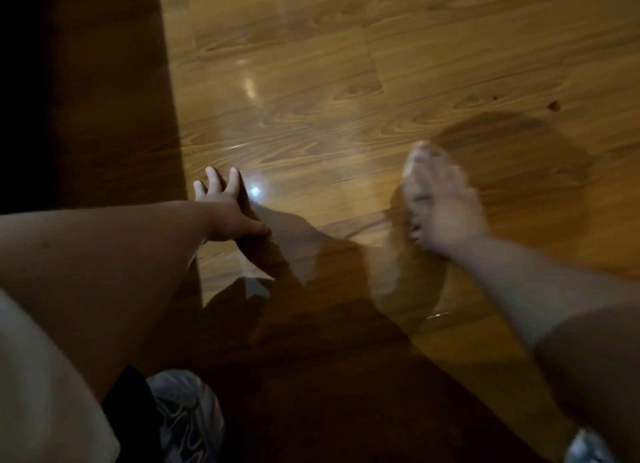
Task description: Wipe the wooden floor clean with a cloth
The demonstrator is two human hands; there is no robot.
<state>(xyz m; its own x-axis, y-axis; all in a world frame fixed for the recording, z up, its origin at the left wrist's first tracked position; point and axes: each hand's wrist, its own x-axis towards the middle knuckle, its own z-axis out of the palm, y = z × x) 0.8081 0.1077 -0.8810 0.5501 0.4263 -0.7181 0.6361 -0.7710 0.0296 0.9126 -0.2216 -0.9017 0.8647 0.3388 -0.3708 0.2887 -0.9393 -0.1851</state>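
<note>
The wooden floor (329, 81) is glossy, with light glinting off its planks. My left hand (227, 213) rests flat on the floor with spread fingers, close to a dark edge on the left. My right hand (446, 206) is blurred by motion and presses on a small pale cloth (415, 171) on the floor with its fingers stretched forward. The cloth shows at the fingertips and along the hand's left side; the rest is hidden under the hand.
A dark brown strip (104, 98) runs down the left side beside the lit planks. A small reddish spot (554, 106) marks the floor at the far right. Shoes in shiny covers show at the bottom middle (187, 414) and at the bottom right (585, 448).
</note>
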